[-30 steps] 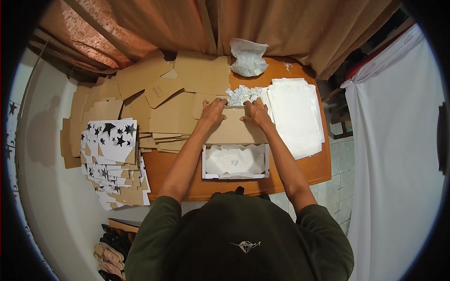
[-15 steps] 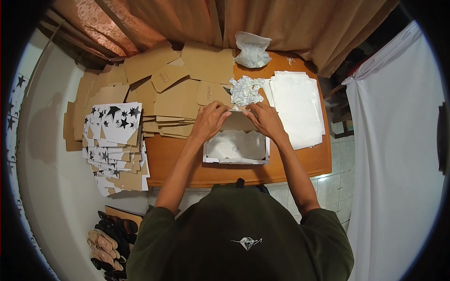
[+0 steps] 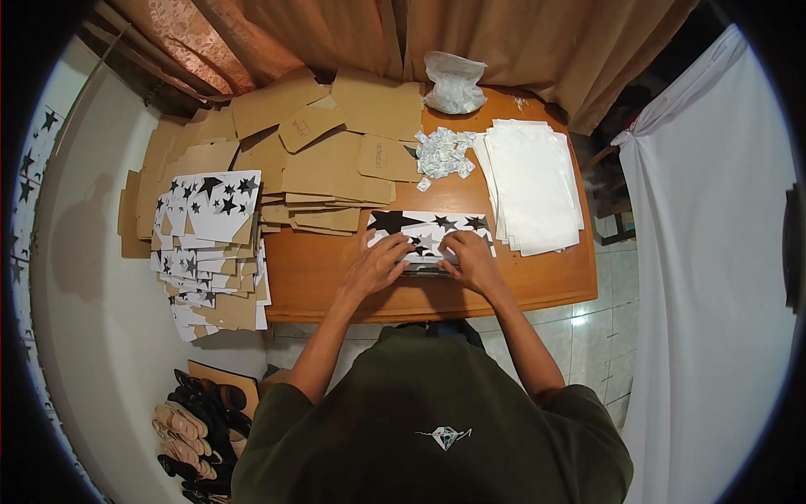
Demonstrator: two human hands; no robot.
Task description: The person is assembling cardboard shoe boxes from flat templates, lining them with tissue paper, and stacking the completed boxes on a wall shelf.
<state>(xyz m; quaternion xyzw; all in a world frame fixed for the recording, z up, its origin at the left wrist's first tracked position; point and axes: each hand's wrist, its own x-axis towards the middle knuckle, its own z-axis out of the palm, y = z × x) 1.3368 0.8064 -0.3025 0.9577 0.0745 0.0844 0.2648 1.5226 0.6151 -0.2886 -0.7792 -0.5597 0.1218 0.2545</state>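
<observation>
A shoebox-sized cardboard box (image 3: 430, 225), white with black and grey stars, sits before me near the table's front edge with its lid down. On the left part of the lid, my left hand (image 3: 374, 267) has its fingers bent over the front edge. My right hand (image 3: 472, 264) grips the same edge at the right, thumb low on the front face. The box's inside is hidden under the lid. Just beyond it lies a heap of small white packets (image 3: 445, 154), with one packet (image 3: 424, 184) apart from the rest.
Flat brown cardboard pieces (image 3: 323, 178) cover the table's back left. Star-printed box blanks (image 3: 220, 214) are stacked at the left edge. White paper sheets (image 3: 533, 189) lie to the right. A clear plastic bag (image 3: 455, 84) stands at the back; shoes (image 3: 189, 433) are on the floor.
The lid, raised with the white-lined inside showing, has come down toward me over the box. Both hands moved nearer with it, from the lid's far edge to the box front.
</observation>
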